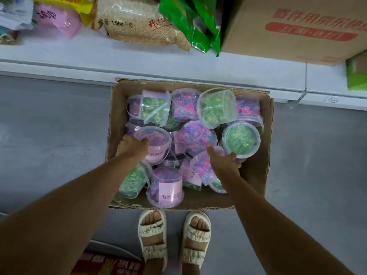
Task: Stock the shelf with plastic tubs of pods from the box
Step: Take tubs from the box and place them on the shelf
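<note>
An open cardboard box (266, 155) sits on the grey floor below the white shelf (119, 56). Several clear plastic tubs of green or pink-purple pods fill it, lying at all angles. My left hand (132, 146) is closed around a pink-labelled tub of purple pods (156, 143) at the box's left side. My right hand (223, 158) grips the near rim of an upright tub of green pods (241, 138) at the right. A pink-labelled tub (166, 187) stands at the front of the box.
On the shelf lie a bag of rice (137, 22), a pink pack (57, 18), a green bag (190, 24) and a large cardboard carton (297, 26). My sandalled feet (174, 239) stand just in front of the box. A red carton (107, 264) sits at the bottom left.
</note>
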